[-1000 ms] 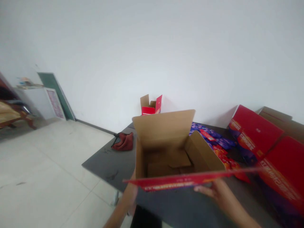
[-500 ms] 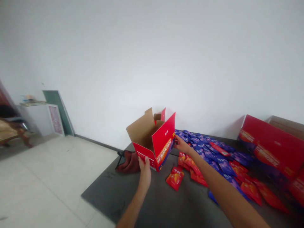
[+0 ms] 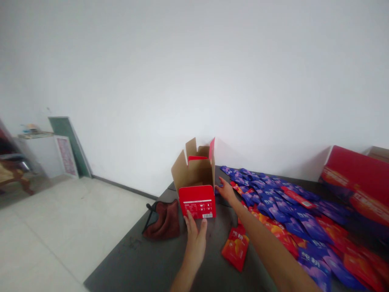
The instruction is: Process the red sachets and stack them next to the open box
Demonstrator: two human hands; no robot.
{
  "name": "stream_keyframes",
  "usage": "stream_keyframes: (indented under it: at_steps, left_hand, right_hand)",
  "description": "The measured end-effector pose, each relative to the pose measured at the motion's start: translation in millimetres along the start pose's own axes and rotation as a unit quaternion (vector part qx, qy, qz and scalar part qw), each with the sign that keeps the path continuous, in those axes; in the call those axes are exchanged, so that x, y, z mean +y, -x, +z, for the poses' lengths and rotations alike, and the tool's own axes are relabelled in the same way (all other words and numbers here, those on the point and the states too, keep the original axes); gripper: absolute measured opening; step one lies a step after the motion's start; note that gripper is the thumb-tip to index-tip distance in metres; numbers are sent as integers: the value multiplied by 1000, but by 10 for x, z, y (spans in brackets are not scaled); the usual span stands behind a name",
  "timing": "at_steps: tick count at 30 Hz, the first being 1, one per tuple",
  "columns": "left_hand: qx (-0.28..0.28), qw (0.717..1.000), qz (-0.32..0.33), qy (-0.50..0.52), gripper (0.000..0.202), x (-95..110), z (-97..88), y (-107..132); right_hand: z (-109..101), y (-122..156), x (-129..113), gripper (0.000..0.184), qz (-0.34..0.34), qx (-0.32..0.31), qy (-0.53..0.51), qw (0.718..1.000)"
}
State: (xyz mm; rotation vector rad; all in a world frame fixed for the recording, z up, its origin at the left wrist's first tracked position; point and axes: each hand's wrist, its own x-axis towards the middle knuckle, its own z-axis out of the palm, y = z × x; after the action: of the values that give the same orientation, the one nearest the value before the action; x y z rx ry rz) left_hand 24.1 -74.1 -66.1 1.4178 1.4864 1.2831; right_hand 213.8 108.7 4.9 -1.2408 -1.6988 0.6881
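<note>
White wall point(image 3: 152, 81), pale floor point(image 3: 45, 231)

Rear box point(image 3: 204, 151) seemingly tight behind front box point(image 3: 197, 200)

From where I sit, I see the cardboard box point(image 3: 197, 199) upright just right of the brown cloth point(image 3: 165, 221), its near side red with white print and a barcode low down. Its top gapes open, the flap toward the cloth raised, showing me bare brown board inside.

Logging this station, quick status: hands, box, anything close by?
Left hand on front of near box; right hand at its right side. Top open. Rear box behind; brown cloth left, red packet front-right.
</note>
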Motion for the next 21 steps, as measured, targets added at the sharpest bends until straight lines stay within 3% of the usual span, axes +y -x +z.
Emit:
stream_keyframes:
  at_steps: [4, 8, 13, 21]
  left_hand:
    - [17, 999, -28, -13, 93, 46, -57, -82]
    - [18, 999, -24, -25, 87, 65, -201, -228]
    - [27, 999, -2, -16, 78, 48, -348, -349]
    - [33, 999, -11, 1, 79, 13, -349, -512]
  right_hand:
    - [60, 152, -102, 38, 106, -25, -3, 994]
    - [102, 362, -297, 36, 146, -75, -30, 986]
    - [148, 629, -485, 45, 144, -94, -66, 983]
    - [215, 937, -553, 70, 116, -93, -63, 987]
